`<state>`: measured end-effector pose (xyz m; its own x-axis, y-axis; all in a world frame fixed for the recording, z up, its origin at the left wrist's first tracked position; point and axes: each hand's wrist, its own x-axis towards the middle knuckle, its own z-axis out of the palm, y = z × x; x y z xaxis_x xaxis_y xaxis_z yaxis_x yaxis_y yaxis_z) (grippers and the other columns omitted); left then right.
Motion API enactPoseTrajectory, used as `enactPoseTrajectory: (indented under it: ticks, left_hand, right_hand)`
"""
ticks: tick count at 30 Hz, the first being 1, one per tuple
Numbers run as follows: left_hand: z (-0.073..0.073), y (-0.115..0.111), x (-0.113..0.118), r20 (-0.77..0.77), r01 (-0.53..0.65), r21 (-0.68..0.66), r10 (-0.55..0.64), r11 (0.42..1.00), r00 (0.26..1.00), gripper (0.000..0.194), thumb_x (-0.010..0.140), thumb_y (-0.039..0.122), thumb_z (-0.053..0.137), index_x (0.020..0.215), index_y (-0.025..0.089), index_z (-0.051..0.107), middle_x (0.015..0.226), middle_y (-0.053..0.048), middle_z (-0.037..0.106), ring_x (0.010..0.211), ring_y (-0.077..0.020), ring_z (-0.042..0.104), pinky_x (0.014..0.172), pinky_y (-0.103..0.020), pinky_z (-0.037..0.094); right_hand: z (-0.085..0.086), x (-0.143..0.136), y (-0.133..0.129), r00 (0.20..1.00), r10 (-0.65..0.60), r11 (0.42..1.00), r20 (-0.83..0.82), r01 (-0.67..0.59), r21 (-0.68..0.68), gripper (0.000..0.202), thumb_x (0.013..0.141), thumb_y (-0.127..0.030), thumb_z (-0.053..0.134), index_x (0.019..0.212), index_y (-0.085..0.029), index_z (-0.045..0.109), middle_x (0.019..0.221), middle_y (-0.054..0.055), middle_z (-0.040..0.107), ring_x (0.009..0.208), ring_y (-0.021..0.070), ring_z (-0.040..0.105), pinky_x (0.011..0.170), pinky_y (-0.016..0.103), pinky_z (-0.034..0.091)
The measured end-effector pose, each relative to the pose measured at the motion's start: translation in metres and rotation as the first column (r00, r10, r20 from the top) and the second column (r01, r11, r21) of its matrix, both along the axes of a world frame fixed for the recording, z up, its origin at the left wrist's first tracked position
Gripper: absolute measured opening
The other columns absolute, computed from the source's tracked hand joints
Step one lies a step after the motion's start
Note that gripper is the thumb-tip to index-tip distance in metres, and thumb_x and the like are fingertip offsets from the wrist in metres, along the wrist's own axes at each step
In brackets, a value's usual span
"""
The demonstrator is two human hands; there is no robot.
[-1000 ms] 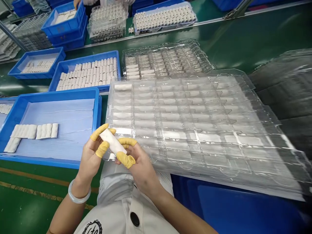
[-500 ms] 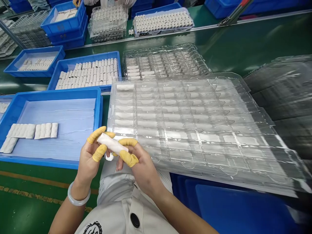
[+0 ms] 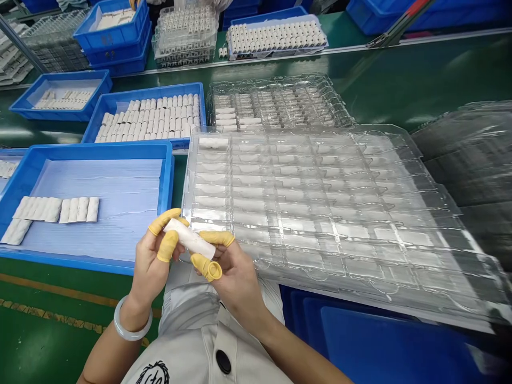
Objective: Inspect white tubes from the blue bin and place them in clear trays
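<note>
Between my two hands a white cylindrical roll (image 3: 191, 240) is held at a slant, its right end lower. My left hand (image 3: 150, 266) pinches the upper left end with thumb and fingers. The finger and thumb of my right hand (image 3: 236, 274) close around the lower right end. Yellow finger cots cover several fingertips. Just beyond my right hand lies a clear compartmented plastic tray (image 3: 404, 146), with one white roll (image 3: 213, 143) at its far left corner. To the left, a blue tray (image 3: 100, 151) lined with white sheet holds several white rolls (image 3: 82, 209).
Behind stand a blue tray (image 3: 203, 101) full of white rolls and a partly filled clear tray stack (image 3: 336, 98). A co-worker's stacked blue bins (image 3: 116, 37) are at the back left. Blurred clear trays (image 3: 472, 154) pile up at the right.
The roll has turned slightly in my fingers, and my right thumb has shifted left along its lower side. The whole view has shifted a little.
</note>
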<state>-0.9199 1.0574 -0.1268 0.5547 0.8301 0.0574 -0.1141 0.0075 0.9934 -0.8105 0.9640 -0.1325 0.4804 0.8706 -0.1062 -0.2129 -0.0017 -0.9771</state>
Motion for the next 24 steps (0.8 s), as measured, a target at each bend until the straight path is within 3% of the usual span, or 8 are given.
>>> enactPoseTrajectory:
  ticks: [2,6,11,15,18,20,24]
  left_hand:
    - [-0.002,0.0,-0.001,-0.01,-0.004,0.002,0.004,1.0,1.0,0.03,0.099,0.031,0.05,0.125,0.028,0.064,0.106,-0.004,0.068,0.062,-0.0051,0.053,0.056,-0.017,0.049]
    - [-0.003,0.003,-0.002,-0.03,0.045,0.065,-0.043,0.997,0.999,0.036,0.093,0.026,0.061,0.127,0.034,0.062,0.109,-0.002,0.068,0.076,-0.0076,0.06,0.062,-0.015,0.05]
    - [-0.008,0.009,-0.007,0.054,0.143,0.094,-0.149,0.985,0.987,0.041,0.093,0.022,0.06,0.132,0.036,0.059,0.119,-0.003,0.065,0.103,-0.0118,0.062,0.078,-0.016,0.052]
    - [-0.012,0.011,-0.009,0.069,0.166,0.072,-0.171,0.984,0.983,0.043,0.093,0.021,0.06,0.134,0.033,0.058,0.121,-0.006,0.065,0.107,-0.0155,0.063,0.079,-0.02,0.054]
    - [-0.013,0.01,-0.006,0.086,0.142,0.041,-0.145,0.989,0.986,0.043,0.091,0.021,0.063,0.132,0.032,0.06,0.117,-0.007,0.067,0.104,-0.0169,0.064,0.077,-0.022,0.055]
    - [-0.012,0.009,-0.005,0.108,0.131,0.019,-0.132,0.991,0.985,0.043,0.09,0.021,0.064,0.131,0.032,0.061,0.115,-0.007,0.067,0.102,-0.0162,0.064,0.075,-0.021,0.055]
    - [-0.011,0.009,-0.005,0.15,0.154,-0.006,-0.151,0.988,0.977,0.043,0.09,0.021,0.064,0.13,0.034,0.062,0.114,-0.005,0.068,0.101,-0.0144,0.064,0.072,-0.017,0.053]
  right_hand:
    - [-0.003,-0.001,-0.001,0.999,-0.009,1.0,0.032,0.009,-0.004,0.023,0.082,-0.029,0.068,0.101,-0.022,0.057,0.085,0.002,0.068,0.068,0.0127,0.06,0.063,0.029,0.052]
    - [-0.005,0.002,-0.004,0.99,-0.07,0.998,0.122,0.069,0.014,0.025,0.082,-0.031,0.07,0.104,-0.023,0.06,0.09,0.003,0.068,0.078,0.0148,0.063,0.072,0.031,0.054]
    - [-0.005,0.006,-0.006,0.999,0.052,0.994,-0.006,-0.051,0.096,0.028,0.095,-0.038,0.056,0.119,-0.023,0.052,0.086,0.003,0.067,0.075,0.0141,0.065,0.072,0.032,0.057]
    - [-0.015,-0.002,-0.006,0.968,-0.154,0.976,0.2,0.118,0.182,0.047,0.094,-0.028,0.059,0.136,-0.028,0.039,0.117,0.008,0.065,0.1,0.0165,0.065,0.088,0.036,0.055]
    - [-0.017,-0.007,-0.007,0.919,-0.221,0.963,0.327,0.153,0.221,0.055,0.092,-0.019,0.06,0.139,-0.031,0.037,0.121,0.006,0.064,0.106,0.0165,0.062,0.094,0.037,0.052]
    - [-0.013,-0.005,-0.007,0.938,-0.191,0.969,0.289,0.134,0.207,0.054,0.091,-0.019,0.061,0.138,-0.031,0.038,0.122,0.006,0.063,0.108,0.017,0.063,0.095,0.037,0.052]
    - [-0.003,0.001,-0.005,0.997,-0.053,0.989,0.063,0.044,0.138,0.04,0.095,-0.032,0.057,0.132,-0.027,0.041,0.12,0.009,0.064,0.104,0.0181,0.065,0.091,0.038,0.056]
